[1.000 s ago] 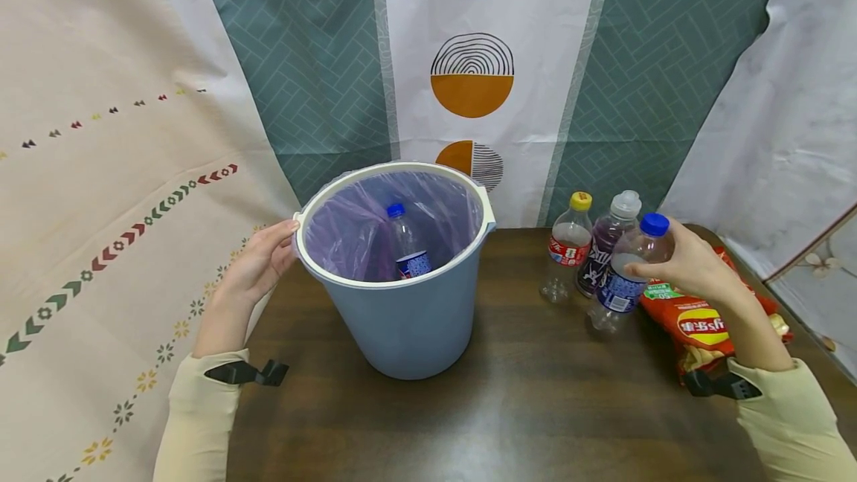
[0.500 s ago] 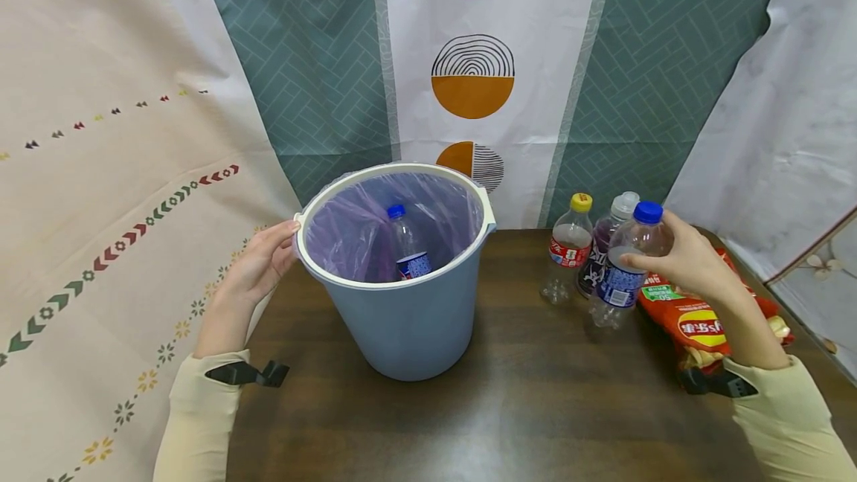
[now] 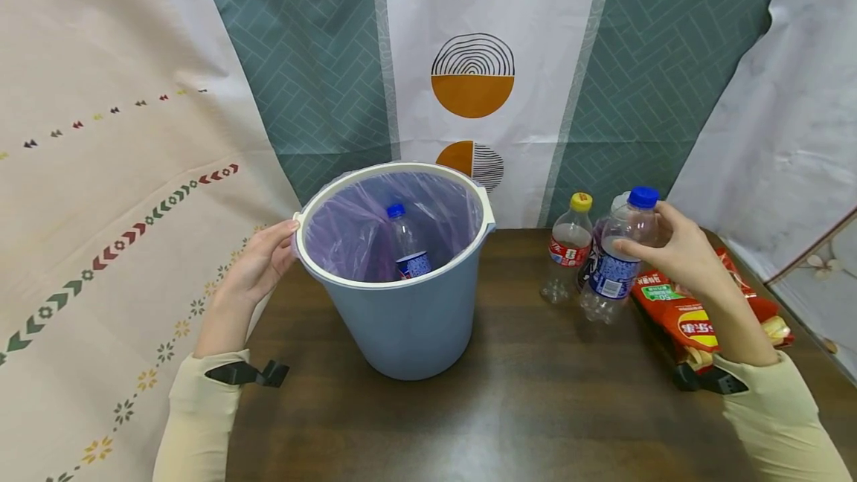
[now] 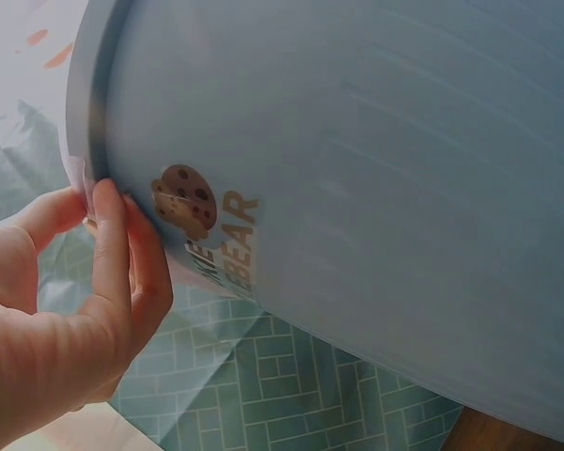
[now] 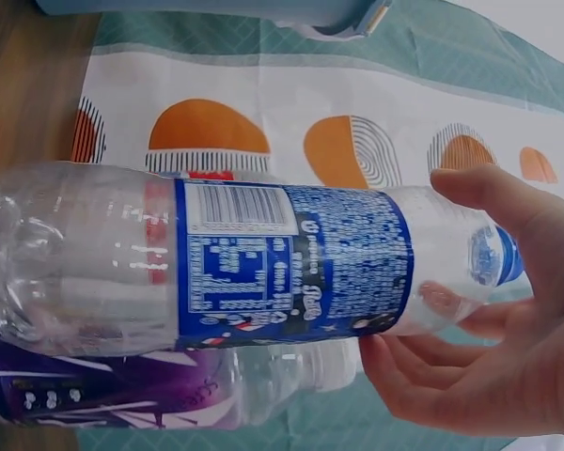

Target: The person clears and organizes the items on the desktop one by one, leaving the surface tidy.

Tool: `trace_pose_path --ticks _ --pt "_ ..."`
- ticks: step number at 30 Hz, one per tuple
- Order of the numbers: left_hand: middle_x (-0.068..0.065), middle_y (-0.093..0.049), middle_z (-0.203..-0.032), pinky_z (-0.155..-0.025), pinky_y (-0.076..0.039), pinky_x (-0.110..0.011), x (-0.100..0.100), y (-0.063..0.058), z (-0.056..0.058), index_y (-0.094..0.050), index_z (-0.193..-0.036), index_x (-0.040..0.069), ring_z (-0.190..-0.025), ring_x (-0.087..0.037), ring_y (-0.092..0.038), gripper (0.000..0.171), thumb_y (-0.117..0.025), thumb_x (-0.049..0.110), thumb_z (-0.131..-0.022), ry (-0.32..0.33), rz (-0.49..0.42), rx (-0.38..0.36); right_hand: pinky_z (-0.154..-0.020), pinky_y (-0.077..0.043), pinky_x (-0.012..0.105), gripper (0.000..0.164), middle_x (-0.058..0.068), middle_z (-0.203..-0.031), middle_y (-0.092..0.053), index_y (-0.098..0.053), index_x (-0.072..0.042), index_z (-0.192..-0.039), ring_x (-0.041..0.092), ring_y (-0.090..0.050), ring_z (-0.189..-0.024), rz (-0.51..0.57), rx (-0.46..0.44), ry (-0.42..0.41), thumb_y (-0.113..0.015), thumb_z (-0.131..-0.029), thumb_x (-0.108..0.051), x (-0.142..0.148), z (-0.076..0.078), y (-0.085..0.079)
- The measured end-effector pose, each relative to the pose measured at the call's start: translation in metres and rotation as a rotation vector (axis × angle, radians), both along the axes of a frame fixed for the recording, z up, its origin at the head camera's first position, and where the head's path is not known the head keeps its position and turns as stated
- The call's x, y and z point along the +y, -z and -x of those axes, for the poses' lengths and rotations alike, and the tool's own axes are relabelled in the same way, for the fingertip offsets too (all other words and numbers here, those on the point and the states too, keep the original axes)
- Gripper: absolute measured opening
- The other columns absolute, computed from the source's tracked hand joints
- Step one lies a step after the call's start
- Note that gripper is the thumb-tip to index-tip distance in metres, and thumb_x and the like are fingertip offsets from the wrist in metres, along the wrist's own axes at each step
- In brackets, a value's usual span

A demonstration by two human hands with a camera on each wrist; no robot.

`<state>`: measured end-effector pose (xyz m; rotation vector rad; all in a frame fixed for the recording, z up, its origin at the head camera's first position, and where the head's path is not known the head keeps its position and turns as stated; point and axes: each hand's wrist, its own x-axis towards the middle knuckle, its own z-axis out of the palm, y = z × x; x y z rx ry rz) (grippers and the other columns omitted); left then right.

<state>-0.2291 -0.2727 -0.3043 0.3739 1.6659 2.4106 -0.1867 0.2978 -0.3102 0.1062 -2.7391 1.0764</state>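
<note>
My left hand (image 3: 262,262) pinches the left rim of a blue-grey trash can (image 3: 408,333) between thumb and fingers. A translucent purple liner (image 3: 348,236) lines the can, and a blue-capped plastic bottle (image 3: 407,240) leans inside it. On the right, my right hand (image 3: 686,248) grips the upper part of a clear plastic bottle (image 5: 301,263) with a blue label and blue cap. Behind that bottle stands a purple-labelled bottle (image 5: 103,385), mostly hidden in the head view. A yellow-capped bottle (image 3: 569,248) with a red label stands upright just to their left.
A red chip bag (image 3: 669,311) lies under and beside the right forearm. All stand on a dark wooden table (image 3: 522,407). Patterned cloth (image 3: 472,95) hangs behind the table, and a cream cloth (image 3: 120,169) drapes along the left.
My right hand has raised the blue-capped bottle and shifted it slightly left, so it now covers more of the purple-labelled bottle. My left hand stays on the can's rim.
</note>
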Motion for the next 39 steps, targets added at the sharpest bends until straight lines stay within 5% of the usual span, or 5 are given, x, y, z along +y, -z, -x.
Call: trace_pose_path --ticks 11,20,29,33,39 --pt "0.001 -0.067 -0.079 -0.061 -0.055 -0.011 0.000 0.000 -0.001 -0.066 -0.097 0.006 -0.067 -0.003 -0.064 0.024 -0.042 0.007 -0.096 -0.008 -0.017 -0.018 -0.080 -0.054 0.036 0.065 0.008 -0.119 -0.054 -0.035 -0.022 -0.136 -0.001 -0.050 -0.089 0.054 0.039 0.020 -0.064 -0.082 -0.044 -0.011 0.000 -0.006" --pt "0.001 -0.066 -0.081 -0.063 -0.055 -0.011 -0.001 0.000 0.000 -0.066 -0.097 0.006 -0.069 -0.004 -0.064 0.022 -0.045 0.009 -0.096 -0.012 -0.004 -0.016 -0.086 -0.052 0.050 0.062 0.008 -0.122 -0.052 -0.036 -0.025 -0.135 0.024 -0.051 -0.107 0.105 0.053 0.007 -0.064 -0.082 -0.042 -0.022 0.001 -0.013" --pt "0.001 -0.066 -0.082 -0.063 -0.055 -0.011 -0.001 0.000 0.000 -0.066 -0.098 0.006 -0.069 -0.004 -0.064 0.021 -0.045 0.009 -0.096 -0.005 0.002 -0.007 -0.086 -0.050 0.055 0.063 0.012 -0.126 -0.051 -0.034 -0.030 -0.137 0.030 -0.049 -0.114 0.130 0.066 -0.042 -0.064 -0.083 -0.040 -0.034 0.005 -0.020" --pt "0.000 -0.066 -0.082 -0.063 -0.055 -0.012 -0.001 -0.001 0.000 -0.065 -0.099 0.005 -0.069 -0.004 -0.065 0.021 -0.045 0.009 -0.096 -0.006 -0.006 -0.002 -0.085 -0.052 0.045 0.062 0.012 -0.127 -0.053 -0.036 -0.031 -0.136 0.026 -0.051 -0.113 0.117 0.080 -0.057 -0.065 -0.082 -0.039 -0.039 0.008 -0.024" --pt "0.001 -0.065 -0.082 -0.063 -0.055 -0.011 -0.001 -0.001 0.000 -0.066 -0.099 0.006 -0.069 -0.004 -0.064 0.021 -0.045 0.009 -0.096 -0.013 0.010 -0.004 -0.089 -0.047 0.058 0.062 0.011 -0.127 -0.053 -0.037 -0.028 -0.136 0.027 -0.049 -0.117 0.137 0.077 -0.073 -0.066 -0.082 -0.040 -0.047 0.011 -0.025"
